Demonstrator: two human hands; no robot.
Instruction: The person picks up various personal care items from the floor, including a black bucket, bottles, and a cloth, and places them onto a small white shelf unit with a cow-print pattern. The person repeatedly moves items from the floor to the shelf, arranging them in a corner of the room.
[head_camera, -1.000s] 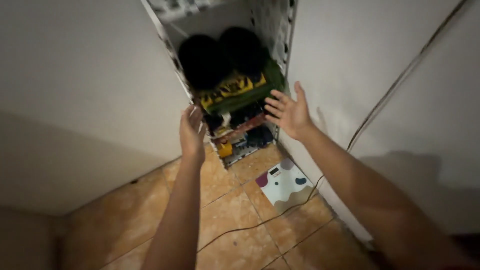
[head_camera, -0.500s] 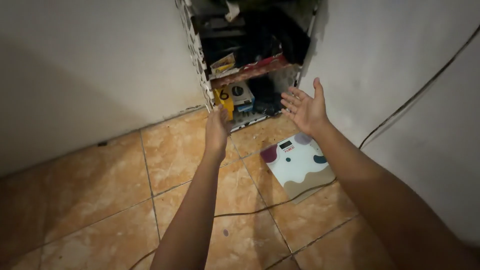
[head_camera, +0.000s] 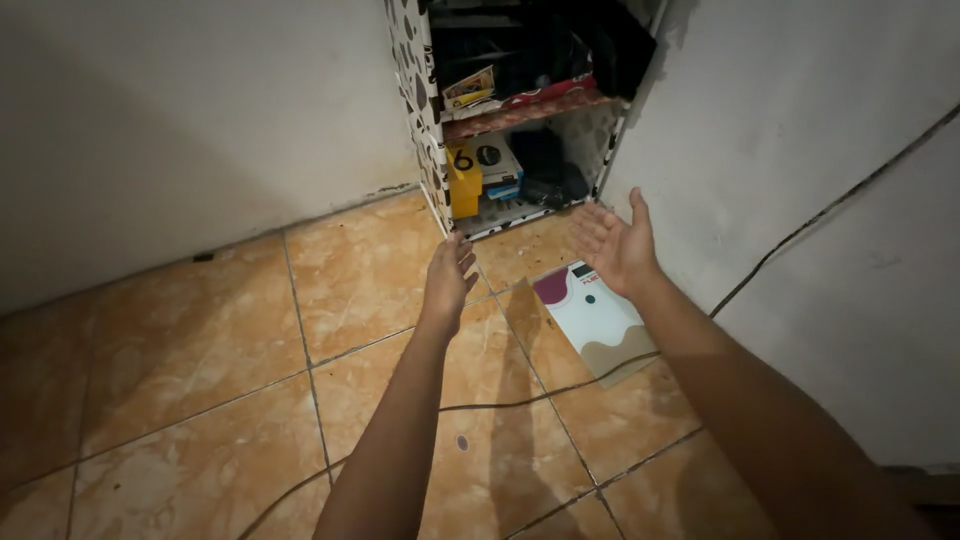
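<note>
Both hands have dropped from the upper shelves toward the foot of the patterned shelf unit (head_camera: 412, 90) since the earlier frames, and the view has tilted down to the tiled floor (head_camera: 200, 400). Left hand (head_camera: 450, 280) is extended with fingers straight and relaxed, holding nothing, just short of the unit's lower left corner. Right hand (head_camera: 618, 245) is open, palm up, fingers spread, also empty, above the bathroom scale (head_camera: 598, 325) lying flat on the floor against the right wall. Nearest to the left hand is a yellow box (head_camera: 463, 185) in the bottom compartment; dark items beside it are too dim to identify, possibly shoes. A thin cable (head_camera: 500, 402) crosses the floor under both forearms.
</note>
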